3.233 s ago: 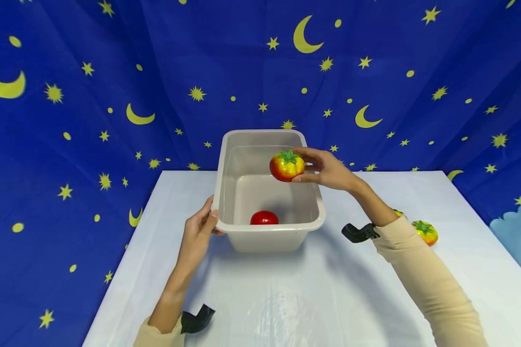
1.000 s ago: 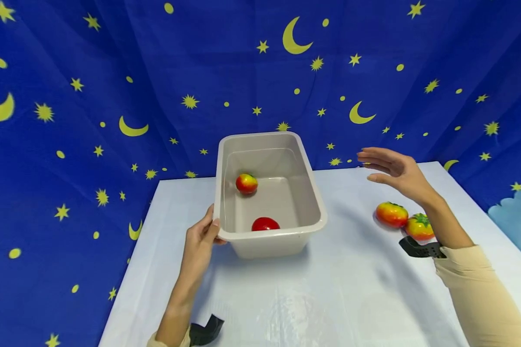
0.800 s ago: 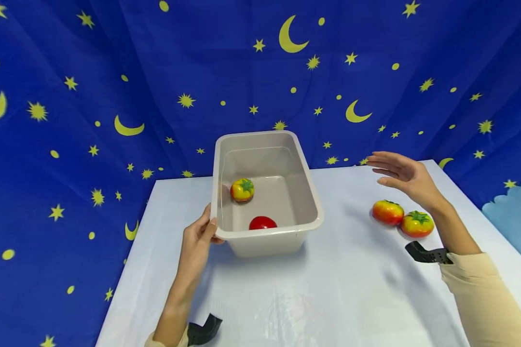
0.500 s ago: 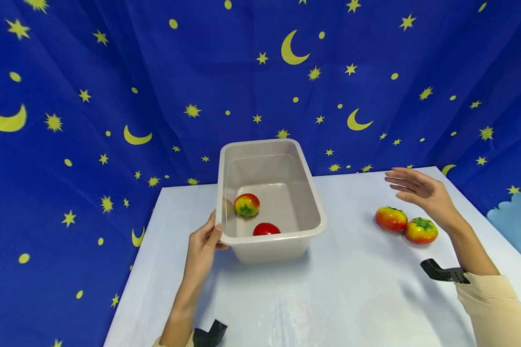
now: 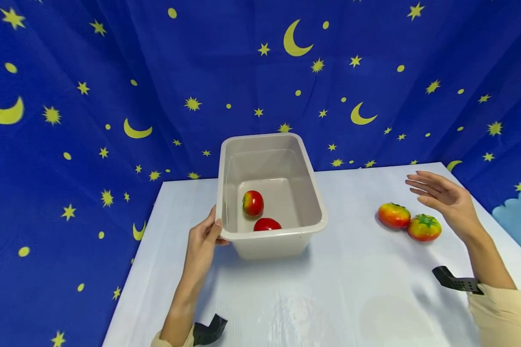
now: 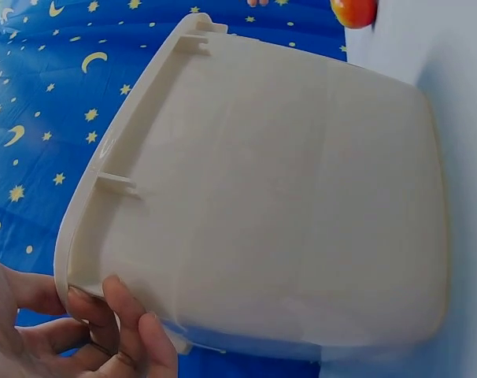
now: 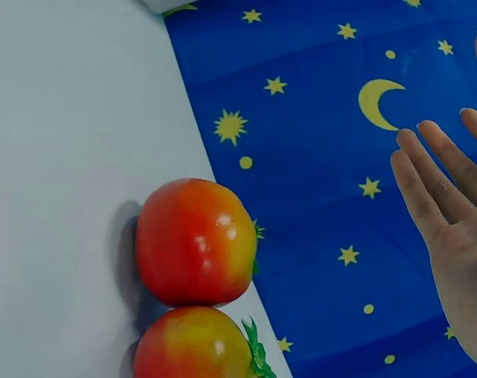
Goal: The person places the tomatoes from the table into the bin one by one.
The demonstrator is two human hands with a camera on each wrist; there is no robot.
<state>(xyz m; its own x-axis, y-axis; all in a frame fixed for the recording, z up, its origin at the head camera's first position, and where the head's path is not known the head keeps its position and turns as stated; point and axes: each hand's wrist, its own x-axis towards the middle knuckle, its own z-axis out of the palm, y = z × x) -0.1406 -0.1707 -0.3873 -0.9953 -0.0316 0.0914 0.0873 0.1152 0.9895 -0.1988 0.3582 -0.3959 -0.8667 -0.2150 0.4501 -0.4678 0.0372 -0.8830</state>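
Note:
In the head view my left hand grips the left rim of a grey plastic bin, thumb on top and fingers underneath. The left wrist view shows the fingers curled beneath the rim, beside the bin's outer wall. Inside lie a red-and-yellow tomato and a plain red one, partly hidden by the front rim. To the right, two more red-and-yellow tomatoes sit side by side on the table. My right hand hovers beyond them, holding nothing, fingers extended.
A white-covered table carries everything. Behind it hangs a blue curtain with yellow moons and stars, close to the bin's far end. Each wrist wears a black mount.
My right hand held a red-and-yellow tomato over the bin, let it go inside and moved off right. That tomato has rolled toward the red one. My left hand stays on the rim.

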